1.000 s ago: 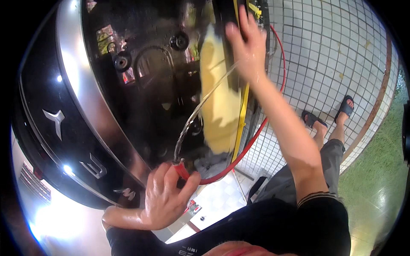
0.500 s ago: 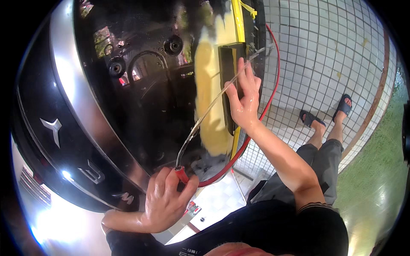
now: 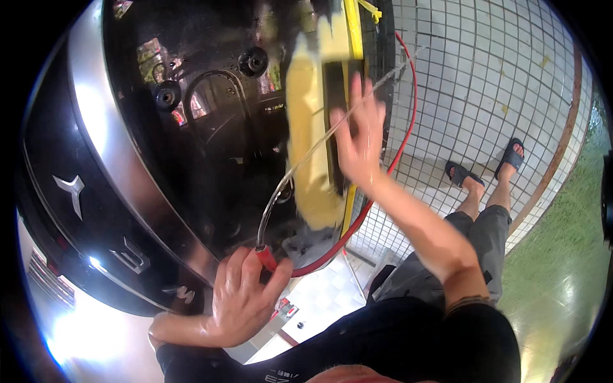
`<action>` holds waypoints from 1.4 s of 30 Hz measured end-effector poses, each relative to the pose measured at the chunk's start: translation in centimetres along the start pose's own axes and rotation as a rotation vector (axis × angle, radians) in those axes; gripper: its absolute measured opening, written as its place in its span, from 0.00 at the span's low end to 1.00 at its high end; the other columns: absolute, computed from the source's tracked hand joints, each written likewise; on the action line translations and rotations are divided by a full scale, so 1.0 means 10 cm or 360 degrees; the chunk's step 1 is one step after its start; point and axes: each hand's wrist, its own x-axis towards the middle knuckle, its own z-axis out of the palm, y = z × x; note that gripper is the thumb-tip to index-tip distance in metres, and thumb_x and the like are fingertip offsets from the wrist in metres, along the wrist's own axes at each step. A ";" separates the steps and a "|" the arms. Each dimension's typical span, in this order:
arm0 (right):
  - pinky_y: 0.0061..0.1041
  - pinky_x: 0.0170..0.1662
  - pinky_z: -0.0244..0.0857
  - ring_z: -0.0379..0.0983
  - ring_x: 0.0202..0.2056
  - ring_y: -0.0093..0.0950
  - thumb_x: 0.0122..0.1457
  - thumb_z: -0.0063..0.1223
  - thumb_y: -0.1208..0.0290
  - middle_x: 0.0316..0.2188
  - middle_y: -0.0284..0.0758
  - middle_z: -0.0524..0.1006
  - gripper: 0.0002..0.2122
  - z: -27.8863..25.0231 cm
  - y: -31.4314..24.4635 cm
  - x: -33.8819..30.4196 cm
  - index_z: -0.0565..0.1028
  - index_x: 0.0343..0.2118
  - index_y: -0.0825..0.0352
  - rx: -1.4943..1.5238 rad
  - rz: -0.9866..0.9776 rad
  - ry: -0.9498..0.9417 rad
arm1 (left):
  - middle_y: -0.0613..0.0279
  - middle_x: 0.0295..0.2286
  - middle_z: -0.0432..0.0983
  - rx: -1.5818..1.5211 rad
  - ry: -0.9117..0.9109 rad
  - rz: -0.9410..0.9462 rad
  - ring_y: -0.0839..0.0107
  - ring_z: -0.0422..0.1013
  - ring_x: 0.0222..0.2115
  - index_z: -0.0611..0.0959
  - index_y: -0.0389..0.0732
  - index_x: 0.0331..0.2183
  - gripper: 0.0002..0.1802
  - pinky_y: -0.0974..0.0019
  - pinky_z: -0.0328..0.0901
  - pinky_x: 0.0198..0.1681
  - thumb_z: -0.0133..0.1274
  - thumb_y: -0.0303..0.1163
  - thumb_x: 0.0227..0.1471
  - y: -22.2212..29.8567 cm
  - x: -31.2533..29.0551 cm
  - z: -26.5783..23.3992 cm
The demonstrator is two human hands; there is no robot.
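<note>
Panel: glossy black panel point(image 3: 217, 153), wet-looking and full of reflections, with two round black fittings point(image 3: 253, 62) on the upper part; a silver strip point(image 3: 103, 127) curves down its left, and silver emblems point(image 3: 70, 191) sit on the black bodywork beyond.
Patch: long cream-yellow patch point(image 3: 306, 108) near the panel's right edge (uneven outline), greyish scuffed area just below it.
Tape: yellow tape point(image 3: 352, 32) along that edge, a loose end sticking out at the top.
Block: dark flat block point(image 3: 333, 89) lying lengthwise over the patch's right side, partly over the tape, under the right hand.
Right hand: right hand point(image 3: 359, 140) on the block, fingers stretched out, slightly blurred (palm side hidden, cannot tell whether they clamp it).
Left hand: left hand point(image 3: 246, 297) wet, fingers curled around the end of a red hose point(image 3: 356, 225), below the patch.
Water: clear stream point(image 3: 273, 198) arcs from the hose end up across the patch and past the right hand.
Floor: white square tiles point(image 3: 472, 83), brown strip point(image 3: 562, 147), then shiny green floor point(image 3: 549, 255).
Feet: dark sandals point(image 3: 465, 173) on the tiles, grey shorts above.
</note>
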 end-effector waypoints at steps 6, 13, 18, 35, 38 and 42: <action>0.37 0.54 0.59 0.69 0.51 0.46 0.67 0.52 0.60 0.52 0.48 0.77 0.24 0.06 -0.04 0.95 0.71 0.63 0.62 0.0119 -0.0078 0.0156 | 0.49 0.43 0.69 0.0030 0.0017 0.0012 0.51 0.69 0.48 0.83 0.52 0.44 0.24 0.54 0.71 0.42 0.65 0.23 0.42 -0.03 0.03 0.08; 0.36 0.59 0.54 0.67 0.51 0.51 0.67 0.51 0.60 0.62 0.60 0.69 0.27 0.02 -0.14 1.03 0.67 0.67 0.64 0.0179 0.0022 0.0099 | 0.48 0.43 0.70 0.0041 -0.0003 -0.0012 0.50 0.69 0.48 0.82 0.54 0.44 0.25 0.51 0.72 0.41 0.70 0.26 0.42 0.00 0.00 0.05; 0.35 0.58 0.56 0.65 0.49 0.46 0.67 0.53 0.58 0.67 0.55 0.65 0.30 0.07 -0.06 0.31 0.64 0.70 0.65 0.0077 -0.0055 0.0077 | 0.48 0.43 0.70 0.0032 -0.0013 -0.0032 0.50 0.70 0.47 0.82 0.54 0.44 0.26 0.52 0.72 0.40 0.72 0.27 0.41 0.00 -0.03 0.08; 0.41 0.55 0.60 0.67 0.45 0.50 0.65 0.54 0.62 0.62 0.63 0.66 0.29 0.07 -0.14 0.47 0.68 0.64 0.75 0.0086 0.0038 0.0119 | 0.50 0.39 0.71 0.0006 -0.0072 -0.0059 0.52 0.70 0.45 0.83 0.52 0.45 0.26 0.52 0.72 0.41 0.67 0.24 0.41 -0.02 0.01 0.04; 0.41 0.56 0.62 0.71 0.54 0.48 0.70 0.49 0.60 0.60 0.58 0.71 0.29 -0.14 -0.07 1.29 0.65 0.64 0.79 -0.0093 -0.0129 0.0164 | 0.51 0.38 0.72 0.0133 0.0002 -0.0115 0.54 0.70 0.44 0.83 0.52 0.45 0.25 0.54 0.73 0.40 0.68 0.24 0.42 0.00 0.00 0.17; 0.47 0.66 0.51 0.62 0.62 0.59 0.69 0.49 0.64 0.65 0.65 0.63 0.31 -0.28 -0.02 0.57 0.59 0.67 0.82 -0.0198 -0.0070 -0.0217 | 0.51 0.36 0.73 0.0062 -0.0002 -0.0109 0.58 0.72 0.42 0.84 0.52 0.44 0.24 0.59 0.73 0.35 0.70 0.25 0.43 -0.06 0.10 0.09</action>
